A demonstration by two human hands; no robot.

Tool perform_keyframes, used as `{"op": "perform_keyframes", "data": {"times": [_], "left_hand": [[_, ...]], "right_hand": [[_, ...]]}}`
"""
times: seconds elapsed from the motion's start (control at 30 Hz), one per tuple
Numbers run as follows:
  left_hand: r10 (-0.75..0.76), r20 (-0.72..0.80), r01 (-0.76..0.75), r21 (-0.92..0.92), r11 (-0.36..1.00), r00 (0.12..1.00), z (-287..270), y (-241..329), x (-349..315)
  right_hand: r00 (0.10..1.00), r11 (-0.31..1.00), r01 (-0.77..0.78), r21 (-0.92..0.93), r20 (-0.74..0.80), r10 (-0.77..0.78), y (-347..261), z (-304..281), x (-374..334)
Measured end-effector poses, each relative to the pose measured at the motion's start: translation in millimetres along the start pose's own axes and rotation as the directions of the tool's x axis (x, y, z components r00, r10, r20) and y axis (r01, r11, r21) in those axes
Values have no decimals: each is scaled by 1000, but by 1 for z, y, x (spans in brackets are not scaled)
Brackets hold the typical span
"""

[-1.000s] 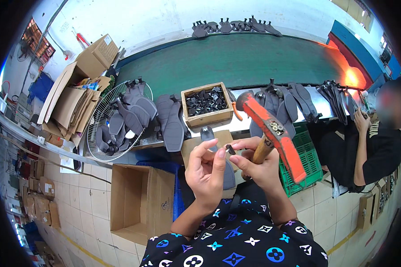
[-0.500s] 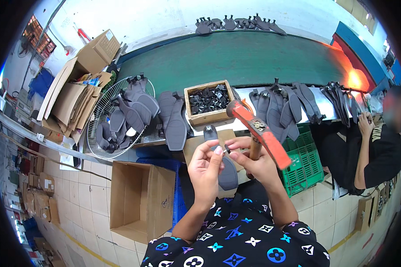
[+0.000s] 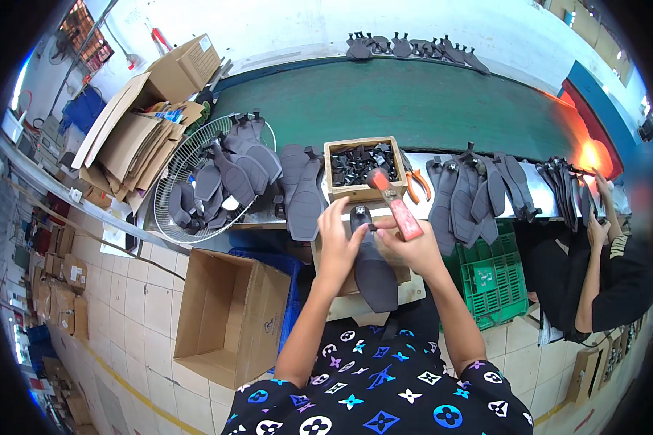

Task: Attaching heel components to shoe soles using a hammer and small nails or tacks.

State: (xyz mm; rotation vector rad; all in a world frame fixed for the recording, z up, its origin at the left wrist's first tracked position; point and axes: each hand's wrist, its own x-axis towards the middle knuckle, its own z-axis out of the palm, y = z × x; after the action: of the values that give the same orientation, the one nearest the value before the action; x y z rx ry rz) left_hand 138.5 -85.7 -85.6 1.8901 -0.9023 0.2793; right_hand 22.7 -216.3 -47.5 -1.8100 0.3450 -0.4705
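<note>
In front of me a dark grey shoe sole [image 3: 377,281] lies on a board, its black heel [image 3: 360,214] pointing up at the far end. My left hand [image 3: 338,245] is beside that heel, fingers stretched and apart, thumb tip against or very near it. Tucked in my right hand [image 3: 416,250] is a hammer with a red head [image 3: 403,216]; its handle is mostly hidden. The thumb and fingertips of this hand also pinch a small black piece [image 3: 372,227] at the heel. Whether the piece sits on the heel I cannot tell.
Beyond my hands stand a wooden box [image 3: 334,192] of small black pieces and orange-handled pliers [image 3: 418,186]. Soles flank them, some in a wire basket [image 3: 168,228]. A green conveyor [image 3: 399,94] runs behind. Below are a cardboard box [image 3: 265,319] and green crate [image 3: 490,279]. A co-worker [image 3: 624,268] sits right.
Both hands have moved from above the sole to its heel, bringing the small black piece there. My left fingers have spread from a pinch. The hammer stays in my right hand; the view has shifted.
</note>
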Motion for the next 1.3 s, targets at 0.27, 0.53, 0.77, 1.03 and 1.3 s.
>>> {"op": "perform_keyframes", "data": {"times": [0.27,0.53,0.77,1.03,1.3], "left_hand": [[-150,246,202,-205,958,958,6,-25,3],[-136,221,195,-277,941,966,-3,-23,-8],[-95,234,162,-288,944,968,-5,-26,-11],[-142,309,264,-400,878,940,-4,-31,-9],[-202,423,405,-470,784,883,-11,-30,-4]], "right_hand": [[995,996,-83,-35,46,84,15,4,31],[991,966,118,-229,95,-98,12,8,26],[961,904,266,-336,169,-219,9,9,17],[994,979,110,-172,38,-105,-12,8,-3],[987,978,68,-198,159,-37,-59,-11,-50]]}}
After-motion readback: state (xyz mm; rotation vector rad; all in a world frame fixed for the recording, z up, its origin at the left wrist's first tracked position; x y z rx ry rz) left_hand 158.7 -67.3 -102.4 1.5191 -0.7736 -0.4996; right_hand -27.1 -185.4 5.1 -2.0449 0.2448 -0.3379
